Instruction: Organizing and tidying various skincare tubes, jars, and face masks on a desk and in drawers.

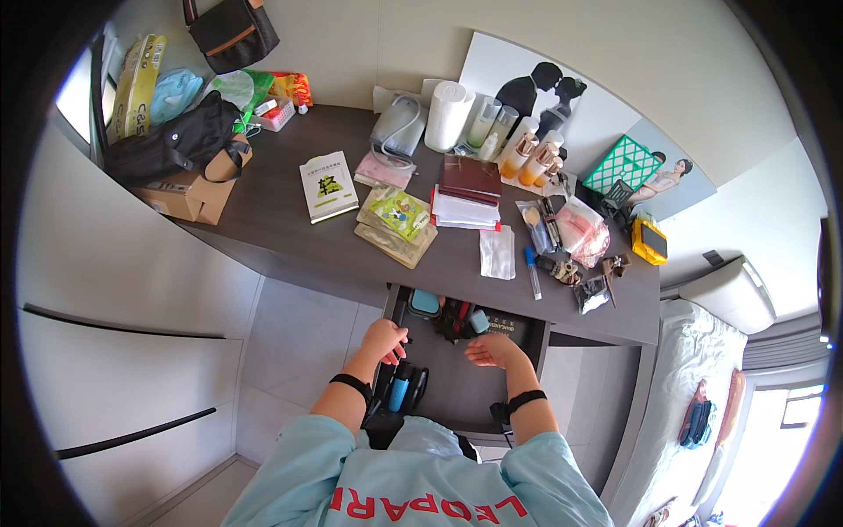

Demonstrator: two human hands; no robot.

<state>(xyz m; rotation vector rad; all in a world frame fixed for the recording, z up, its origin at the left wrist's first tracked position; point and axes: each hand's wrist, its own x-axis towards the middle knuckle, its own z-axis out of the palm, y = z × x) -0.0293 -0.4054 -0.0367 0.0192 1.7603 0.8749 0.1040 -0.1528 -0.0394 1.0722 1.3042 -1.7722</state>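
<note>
Desk (290,237) is carrying a green-and-white booklet (327,185) and yellow-green packets (397,215); below, the open drawer (457,378) is receiving both hands: left hand (384,341) clenching a small dark object, right hand (493,350) lying flat, released.

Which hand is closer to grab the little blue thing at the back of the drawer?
Right. The right hand sits just below the little blue thing in the drawer. The left hand rests farther off at the drawer's left edge.
</note>
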